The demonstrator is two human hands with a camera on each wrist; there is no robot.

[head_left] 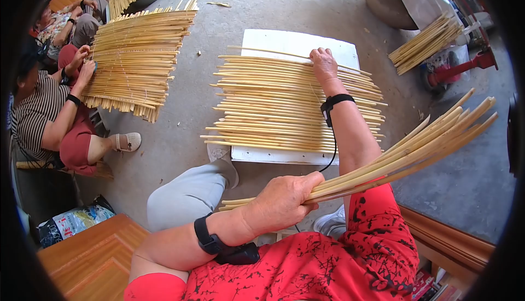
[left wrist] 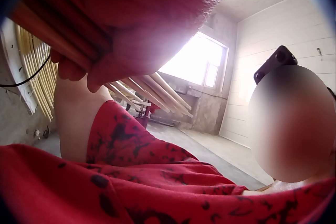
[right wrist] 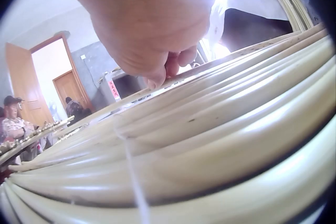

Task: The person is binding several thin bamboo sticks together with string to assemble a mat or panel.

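Slender pale stalks (head_left: 273, 98) lie side by side as a mat across a white board (head_left: 279, 38). My right hand (head_left: 326, 68) pinches a single stalk (head_left: 262, 52) at the mat's far edge; the right wrist view shows the fingertips of that hand (right wrist: 152, 24) on it and a thin thread (right wrist: 134, 171) crossing the nearer stalks. Closer to my body, my left hand (head_left: 279, 202) grips a loose bundle of stalks (head_left: 415, 153), which fans out to the right past my right forearm. In the left wrist view, fingers of the left hand (left wrist: 136, 29) curl round this bundle.
At the left a seated person (head_left: 41, 109) handles a larger mat (head_left: 136, 60), with another person behind. A stack of stalks (head_left: 426, 44) lies at the upper right near a red metal stand (head_left: 459, 68). Wooden panels (head_left: 98, 257) flank me; a black cable hangs from my right wrist.
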